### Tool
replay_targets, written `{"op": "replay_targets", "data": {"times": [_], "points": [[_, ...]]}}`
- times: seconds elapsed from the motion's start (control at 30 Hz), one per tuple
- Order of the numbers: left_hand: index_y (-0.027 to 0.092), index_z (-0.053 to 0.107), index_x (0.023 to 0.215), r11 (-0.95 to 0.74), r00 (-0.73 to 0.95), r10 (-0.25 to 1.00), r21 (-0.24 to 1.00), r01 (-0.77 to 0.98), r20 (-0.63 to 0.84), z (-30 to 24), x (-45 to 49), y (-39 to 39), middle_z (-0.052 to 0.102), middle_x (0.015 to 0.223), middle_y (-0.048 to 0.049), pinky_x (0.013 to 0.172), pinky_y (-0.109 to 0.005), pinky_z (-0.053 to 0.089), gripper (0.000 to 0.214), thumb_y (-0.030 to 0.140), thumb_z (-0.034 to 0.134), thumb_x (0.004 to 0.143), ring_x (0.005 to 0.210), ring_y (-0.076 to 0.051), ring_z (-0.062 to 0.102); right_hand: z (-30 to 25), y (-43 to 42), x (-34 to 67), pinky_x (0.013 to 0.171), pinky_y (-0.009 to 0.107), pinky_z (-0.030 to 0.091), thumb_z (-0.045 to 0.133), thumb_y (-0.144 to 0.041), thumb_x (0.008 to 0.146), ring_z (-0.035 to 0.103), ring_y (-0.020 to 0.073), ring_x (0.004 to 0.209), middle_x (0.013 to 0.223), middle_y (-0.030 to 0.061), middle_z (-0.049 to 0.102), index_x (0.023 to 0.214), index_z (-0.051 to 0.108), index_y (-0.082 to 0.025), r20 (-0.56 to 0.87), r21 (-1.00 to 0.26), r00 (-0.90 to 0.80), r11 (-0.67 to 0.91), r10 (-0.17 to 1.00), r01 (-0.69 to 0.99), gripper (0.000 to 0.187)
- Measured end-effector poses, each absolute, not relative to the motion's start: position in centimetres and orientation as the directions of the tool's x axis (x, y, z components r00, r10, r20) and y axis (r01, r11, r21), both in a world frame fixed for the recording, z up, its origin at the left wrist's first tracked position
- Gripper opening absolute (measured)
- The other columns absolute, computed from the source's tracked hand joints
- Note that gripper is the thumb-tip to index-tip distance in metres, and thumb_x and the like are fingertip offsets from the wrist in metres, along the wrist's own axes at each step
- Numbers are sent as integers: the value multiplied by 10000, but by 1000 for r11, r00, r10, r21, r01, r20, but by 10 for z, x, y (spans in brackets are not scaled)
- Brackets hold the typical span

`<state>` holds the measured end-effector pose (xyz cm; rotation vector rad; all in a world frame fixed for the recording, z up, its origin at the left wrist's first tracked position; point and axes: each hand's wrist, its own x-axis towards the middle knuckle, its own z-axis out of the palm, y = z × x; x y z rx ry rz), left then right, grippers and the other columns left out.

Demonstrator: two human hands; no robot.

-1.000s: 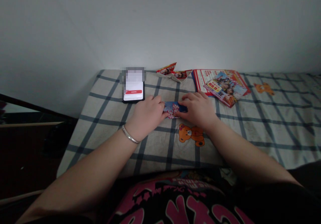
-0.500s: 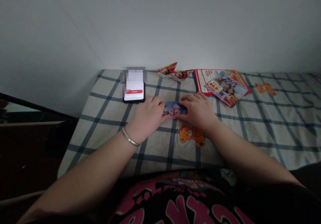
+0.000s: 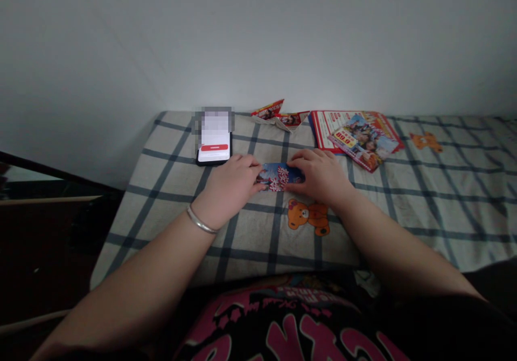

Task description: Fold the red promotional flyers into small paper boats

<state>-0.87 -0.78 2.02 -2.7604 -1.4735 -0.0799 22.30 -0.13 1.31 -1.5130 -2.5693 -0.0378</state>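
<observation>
A small blue printed paper (image 3: 277, 176) with pink-and-white lettering lies on the checked cloth, its two ends between my hands. On its left end, the thumb and fingers of my left hand (image 3: 232, 186) are closed; a silver bangle circles that wrist. My right hand (image 3: 321, 176) grips the opposite end with thumb below and fingers above. Whether the paper is folded I cannot tell. An orange bear print (image 3: 309, 216) shows on the cloth just below the right hand.
A lit phone (image 3: 215, 140) lies beyond my left hand. Folded red paper pieces (image 3: 278, 117) stand near the wall. At the back right, a printed leaflet (image 3: 365, 143) overlaps a red-and-white stack of sheets (image 3: 323, 126). Checked cloth (image 3: 436, 205) covers the surface, whose left edge drops off.
My left hand has slid slightly left, and more of the blue paper shows between the hands. My right hand stays almost where it was, still on its end.
</observation>
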Motion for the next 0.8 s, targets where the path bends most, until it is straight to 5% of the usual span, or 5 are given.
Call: {"op": "replay_targets", "data": {"times": [0.8], "points": [[125,670,1157,-560,559,828,18,828,41,21,-8,-11,648,1173,-108,888,-362,504,310,333,646,927,1075,-259,578,17,4,245,1005,481,398,757,-484,800,566,318,1200,1348,43,632,1213,693,-291,55,-106,-497,500,866,859,460]]}}
